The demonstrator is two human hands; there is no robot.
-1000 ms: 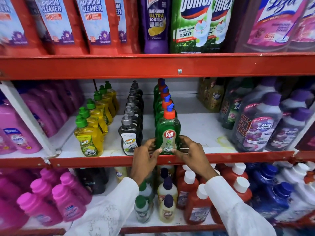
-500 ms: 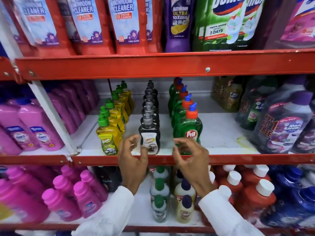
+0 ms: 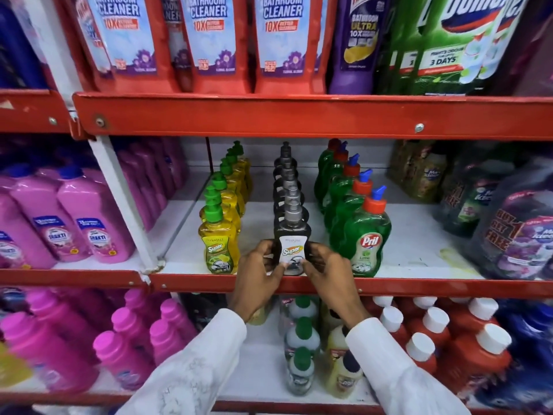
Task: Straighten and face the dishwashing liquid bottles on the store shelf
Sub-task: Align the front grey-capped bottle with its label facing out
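Three rows of dishwashing bottles run front to back on the middle shelf (image 3: 419, 287). The front black Super bottle (image 3: 292, 235) with a grey cap stands upright at the shelf edge, label facing me. My left hand (image 3: 259, 278) grips its left side and my right hand (image 3: 327, 275) grips its right side. Left of it stands the front yellow Super bottle (image 3: 218, 244) with a green cap. To the right stands the front green Pril bottle (image 3: 366, 241) with an orange and blue cap, label forward.
Pink bottles (image 3: 89, 223) fill the bay to the left, behind a white upright (image 3: 119, 199). Large purple Max Kleen bottles (image 3: 520, 235) stand at the right. Bathroom cleaner packs (image 3: 209, 37) sit above; white-capped red bottles (image 3: 431, 333) and small bottles below.
Both hands let go of the green Pril bottle, moved left, and now hold the front black Super bottle. The view has shifted left as well.
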